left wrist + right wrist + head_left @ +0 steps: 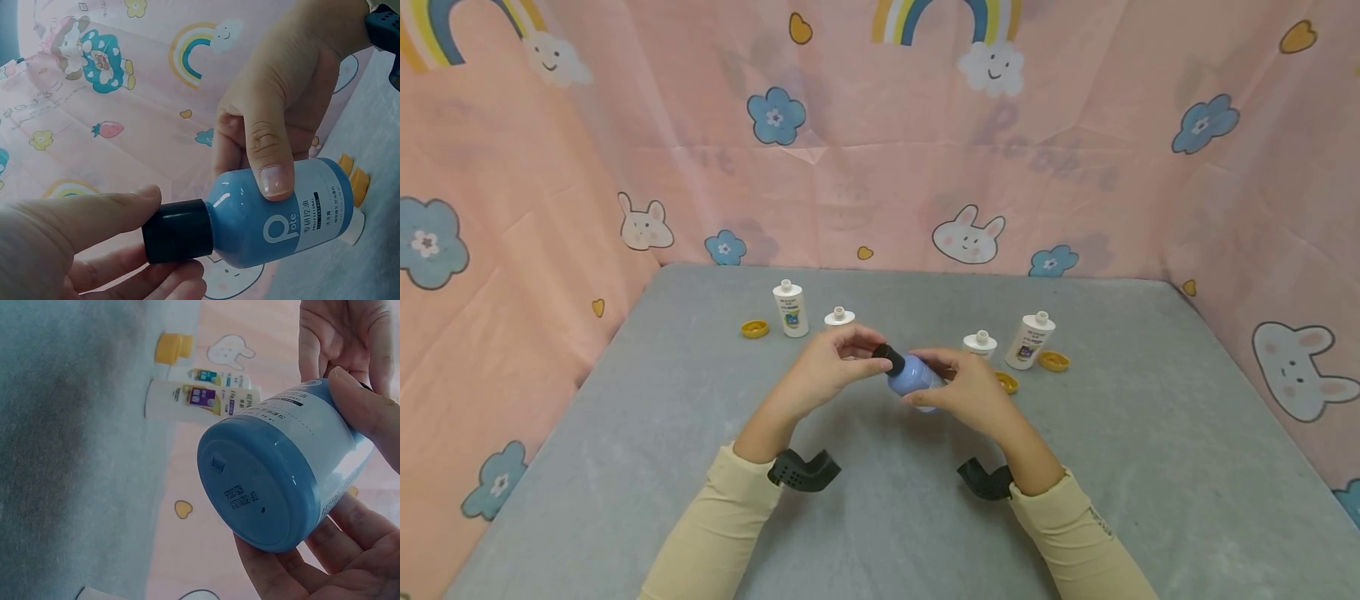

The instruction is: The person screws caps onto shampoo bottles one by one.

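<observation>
A blue bottle [913,377] with a white label and a black cap [178,231] is held tilted above the grey table. My left hand [827,367] pinches the cap between thumb and fingers. Around the bottle's body, my right hand [977,396] curls its fingers, its thumb lying over the label in the left wrist view. The bottle's flat base, printed with small dark characters, faces the right wrist camera. In the head view, my right fingers hide part of the bottle's lower end.
Uncapped white bottles stand behind my hands: two on the left, one at the back [791,312], and two on the right, one farther out [1030,342]. Yellow caps lie beside them, one at left [755,329] and two at right [1054,361]. Pink printed cloth [850,183] surrounds the table.
</observation>
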A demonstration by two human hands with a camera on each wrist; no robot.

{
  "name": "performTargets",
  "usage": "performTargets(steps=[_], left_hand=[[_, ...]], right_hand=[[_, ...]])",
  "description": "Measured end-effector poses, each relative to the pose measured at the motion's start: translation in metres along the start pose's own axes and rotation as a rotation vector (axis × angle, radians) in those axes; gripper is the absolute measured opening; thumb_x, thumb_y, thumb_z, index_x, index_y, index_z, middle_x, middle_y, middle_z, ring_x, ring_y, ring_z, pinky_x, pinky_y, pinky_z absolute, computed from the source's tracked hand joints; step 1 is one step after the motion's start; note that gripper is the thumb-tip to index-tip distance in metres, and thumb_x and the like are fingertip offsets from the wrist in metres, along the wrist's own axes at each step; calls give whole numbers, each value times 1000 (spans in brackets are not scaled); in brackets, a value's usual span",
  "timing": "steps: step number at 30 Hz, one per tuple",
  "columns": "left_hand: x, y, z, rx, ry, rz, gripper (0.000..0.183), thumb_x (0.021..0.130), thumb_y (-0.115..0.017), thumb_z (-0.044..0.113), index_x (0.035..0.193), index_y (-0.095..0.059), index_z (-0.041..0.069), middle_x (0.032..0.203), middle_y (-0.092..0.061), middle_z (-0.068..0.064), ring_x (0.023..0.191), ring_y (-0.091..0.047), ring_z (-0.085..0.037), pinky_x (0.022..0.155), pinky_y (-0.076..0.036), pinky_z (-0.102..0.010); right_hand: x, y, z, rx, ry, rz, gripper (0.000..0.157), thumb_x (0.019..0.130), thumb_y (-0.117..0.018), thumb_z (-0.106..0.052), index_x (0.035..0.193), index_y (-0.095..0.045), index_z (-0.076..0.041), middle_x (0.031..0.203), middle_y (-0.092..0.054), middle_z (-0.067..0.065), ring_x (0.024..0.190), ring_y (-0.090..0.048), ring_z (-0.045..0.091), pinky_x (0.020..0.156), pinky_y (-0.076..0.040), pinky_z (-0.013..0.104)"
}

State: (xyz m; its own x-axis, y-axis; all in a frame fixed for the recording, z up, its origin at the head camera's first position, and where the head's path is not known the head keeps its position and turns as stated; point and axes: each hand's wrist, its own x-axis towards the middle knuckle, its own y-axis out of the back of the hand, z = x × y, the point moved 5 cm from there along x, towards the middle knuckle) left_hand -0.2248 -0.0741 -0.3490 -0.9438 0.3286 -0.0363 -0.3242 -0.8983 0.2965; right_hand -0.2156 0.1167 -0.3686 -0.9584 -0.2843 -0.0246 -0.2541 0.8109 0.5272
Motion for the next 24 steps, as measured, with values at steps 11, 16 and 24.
performTargets(steps=[11,16,24], left_hand=[[-2,-2,3,31,-51,-36,34,92,-71,13,124,-64,4,122,-67,-12,115,-64,-23,95,-55,-36],[-2,-3,4,25,-97,-66,35,92,-68,8,126,-63,2,127,-64,-15,121,-61,-27,97,-54,-38],[-2,-3,2,-25,-50,-61,47,90,-73,14,134,-58,7,134,-63,-10,125,-59,-24,102,-52,-40]], right_hand=[[0,1,1,1,-16,-6,55,79,-85,-18,129,-65,-7,131,-66,14,123,-61,36,103,-49,56],[0,1,1,-2,-14,-6,55,78,-85,-19,129,-65,-8,131,-66,13,123,-61,35,103,-49,55],[0,1,1,-7,-16,0,56,78,-85,-19,129,-65,-8,131,-65,14,123,-61,35,104,-48,56]])
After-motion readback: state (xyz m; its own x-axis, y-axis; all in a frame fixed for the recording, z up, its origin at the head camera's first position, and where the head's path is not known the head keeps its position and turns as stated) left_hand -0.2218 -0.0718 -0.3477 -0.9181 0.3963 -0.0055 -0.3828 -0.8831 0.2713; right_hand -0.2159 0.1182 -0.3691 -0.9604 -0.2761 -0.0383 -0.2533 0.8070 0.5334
